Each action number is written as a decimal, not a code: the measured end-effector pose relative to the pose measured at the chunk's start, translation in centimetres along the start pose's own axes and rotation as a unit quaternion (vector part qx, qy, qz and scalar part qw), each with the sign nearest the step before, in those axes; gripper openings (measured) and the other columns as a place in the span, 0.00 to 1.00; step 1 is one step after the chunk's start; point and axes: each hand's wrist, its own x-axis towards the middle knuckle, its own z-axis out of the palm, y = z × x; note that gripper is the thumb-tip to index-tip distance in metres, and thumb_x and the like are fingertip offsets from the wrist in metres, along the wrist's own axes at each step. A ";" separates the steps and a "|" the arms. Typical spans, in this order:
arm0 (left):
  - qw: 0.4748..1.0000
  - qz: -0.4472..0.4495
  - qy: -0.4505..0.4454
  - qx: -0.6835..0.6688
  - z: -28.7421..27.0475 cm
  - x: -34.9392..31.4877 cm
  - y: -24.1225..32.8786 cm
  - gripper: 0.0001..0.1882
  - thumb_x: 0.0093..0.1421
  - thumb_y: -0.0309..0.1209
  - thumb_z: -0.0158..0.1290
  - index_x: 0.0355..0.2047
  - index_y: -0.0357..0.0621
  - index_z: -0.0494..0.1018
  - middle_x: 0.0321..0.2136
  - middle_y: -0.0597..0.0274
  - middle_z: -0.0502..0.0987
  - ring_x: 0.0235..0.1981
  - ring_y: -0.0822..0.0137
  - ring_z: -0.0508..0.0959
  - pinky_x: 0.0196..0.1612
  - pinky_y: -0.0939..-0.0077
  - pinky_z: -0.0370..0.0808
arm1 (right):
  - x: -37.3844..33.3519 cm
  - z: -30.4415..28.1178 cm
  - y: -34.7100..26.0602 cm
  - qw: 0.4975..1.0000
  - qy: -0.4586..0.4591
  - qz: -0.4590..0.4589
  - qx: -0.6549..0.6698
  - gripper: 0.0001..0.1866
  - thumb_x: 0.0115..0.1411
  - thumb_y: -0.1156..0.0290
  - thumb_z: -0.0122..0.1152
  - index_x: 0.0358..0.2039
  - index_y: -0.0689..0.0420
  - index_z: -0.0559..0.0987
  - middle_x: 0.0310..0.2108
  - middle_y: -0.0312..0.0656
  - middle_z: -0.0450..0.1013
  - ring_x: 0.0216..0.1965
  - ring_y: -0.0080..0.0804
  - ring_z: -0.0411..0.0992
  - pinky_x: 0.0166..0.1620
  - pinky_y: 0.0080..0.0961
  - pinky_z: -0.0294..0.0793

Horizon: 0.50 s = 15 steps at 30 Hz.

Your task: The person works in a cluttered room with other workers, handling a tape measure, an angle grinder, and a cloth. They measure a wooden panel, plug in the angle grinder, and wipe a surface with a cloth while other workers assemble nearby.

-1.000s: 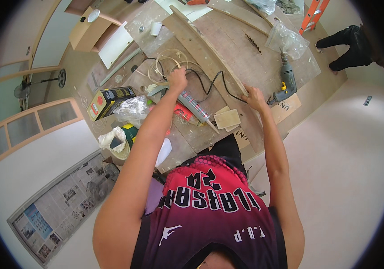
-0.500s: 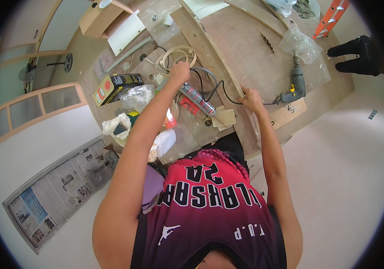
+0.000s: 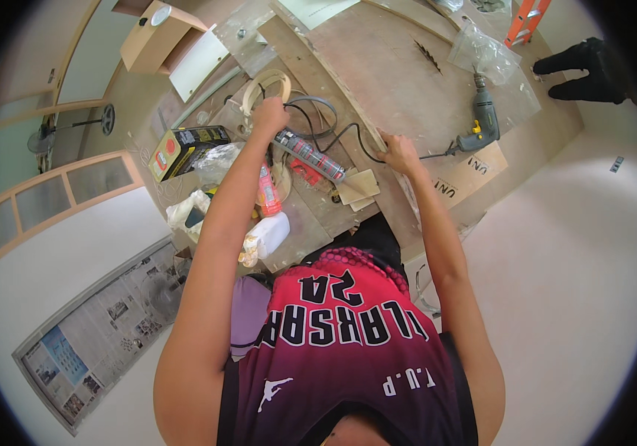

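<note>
My left hand [image 3: 270, 119] is closed, its fingers curled down beside a pale coil of strip [image 3: 286, 83] and the upper end of a printed sealant tube [image 3: 311, 156]. What it holds is hidden under the fingers. My right hand [image 3: 400, 154] grips the edge of a long wooden board [image 3: 349, 91], fingers bent over it. A dark cable [image 3: 355, 128] loops between both hands and passes by the right hand toward a grey-green power drill [image 3: 485, 119]. Below the left forearm lie a pink-red bottle [image 3: 268, 195] and a white plastic bottle [image 3: 270, 235].
A black and yellow box [image 3: 184, 149] and crumpled plastic stand left of my left arm. Small wood pieces [image 3: 359, 187] lie below the tube. Clear plastic bags [image 3: 485, 52] sit beyond the drill. A person in dark trousers [image 3: 578, 70] and an orange ladder [image 3: 526, 22] are at the right.
The whole view has shifted a little. My left hand and the pale coil are slightly further left relative to the sealant tube. The right hand stays on the board.
</note>
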 end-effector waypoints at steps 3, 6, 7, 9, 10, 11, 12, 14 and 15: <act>1.000 -0.022 0.011 0.013 0.9 1.3 -0.7 0.16 0.62 0.36 0.55 0.46 0.41 0.81 0.50 0.46 0.80 0.50 0.45 0.82 0.52 0.49 0.78 | 0.1 -0.3 -0.5 1.000 -0.007 0.004 0.003 0.37 0.53 0.62 0.68 0.66 0.50 0.74 0.37 0.58 0.81 0.41 0.58 0.79 0.46 0.50 0.78; 0.998 -0.061 0.013 -0.011 2.4 2.2 -1.2 0.17 0.61 0.34 0.54 0.47 0.42 0.80 0.49 0.46 0.80 0.52 0.45 0.81 0.53 0.46 0.76 | 0.4 -0.5 -0.6 1.000 -0.005 0.010 0.006 0.37 0.53 0.63 0.68 0.66 0.50 0.74 0.37 0.59 0.80 0.41 0.59 0.79 0.46 0.50 0.78; 0.998 -0.061 0.017 -0.013 2.7 2.5 -1.4 0.16 0.60 0.33 0.55 0.47 0.41 0.80 0.50 0.46 0.80 0.54 0.45 0.80 0.55 0.44 0.75 | 0.6 -0.2 -0.7 1.000 0.006 0.003 -0.002 0.37 0.52 0.64 0.68 0.66 0.50 0.74 0.35 0.59 0.80 0.40 0.59 0.79 0.46 0.50 0.77; 0.998 -0.046 0.029 -0.010 3.3 2.6 -1.9 0.17 0.59 0.32 0.56 0.47 0.41 0.79 0.51 0.47 0.80 0.55 0.45 0.79 0.56 0.42 0.74 | 0.7 0.4 -0.5 1.000 0.020 -0.007 -0.020 0.38 0.51 0.65 0.67 0.66 0.50 0.74 0.35 0.59 0.80 0.40 0.59 0.79 0.45 0.49 0.77; 0.999 -0.040 0.036 -0.007 3.5 2.7 -2.0 0.17 0.59 0.32 0.56 0.47 0.41 0.79 0.51 0.47 0.80 0.55 0.46 0.79 0.56 0.41 0.74 | 0.8 0.7 -0.4 0.999 0.023 -0.011 -0.029 0.38 0.51 0.65 0.67 0.66 0.50 0.74 0.35 0.59 0.80 0.40 0.59 0.79 0.45 0.49 0.77; 0.999 -0.039 0.034 -0.005 3.6 2.9 -2.1 0.17 0.58 0.32 0.56 0.47 0.41 0.79 0.51 0.48 0.80 0.56 0.46 0.78 0.56 0.40 0.73 | 0.9 0.9 -0.2 0.999 0.025 -0.015 -0.037 0.38 0.52 0.65 0.67 0.66 0.50 0.74 0.35 0.59 0.80 0.40 0.59 0.79 0.45 0.49 0.77; 0.999 -0.039 0.032 -0.004 3.5 2.8 -1.9 0.17 0.58 0.31 0.56 0.47 0.41 0.79 0.51 0.48 0.80 0.56 0.46 0.78 0.57 0.39 0.72 | 0.9 0.8 -0.3 0.999 0.025 -0.015 -0.037 0.37 0.52 0.65 0.66 0.66 0.50 0.74 0.36 0.59 0.80 0.40 0.60 0.79 0.46 0.50 0.78; 0.999 -0.038 0.026 0.001 3.3 2.7 -1.6 0.17 0.58 0.32 0.56 0.47 0.41 0.79 0.51 0.49 0.79 0.56 0.46 0.78 0.56 0.37 0.71 | 0.9 0.4 -0.5 0.999 0.025 -0.017 -0.037 0.35 0.54 0.63 0.66 0.65 0.50 0.74 0.37 0.59 0.80 0.41 0.60 0.79 0.47 0.51 0.78; 0.999 -0.035 0.023 0.005 3.1 2.7 -1.4 0.16 0.58 0.32 0.56 0.46 0.41 0.79 0.51 0.49 0.79 0.55 0.45 0.78 0.56 0.37 0.71 | 1.0 0.2 -0.5 0.999 0.024 -0.015 -0.041 0.34 0.55 0.62 0.66 0.64 0.51 0.75 0.37 0.59 0.80 0.41 0.60 0.80 0.46 0.51 0.79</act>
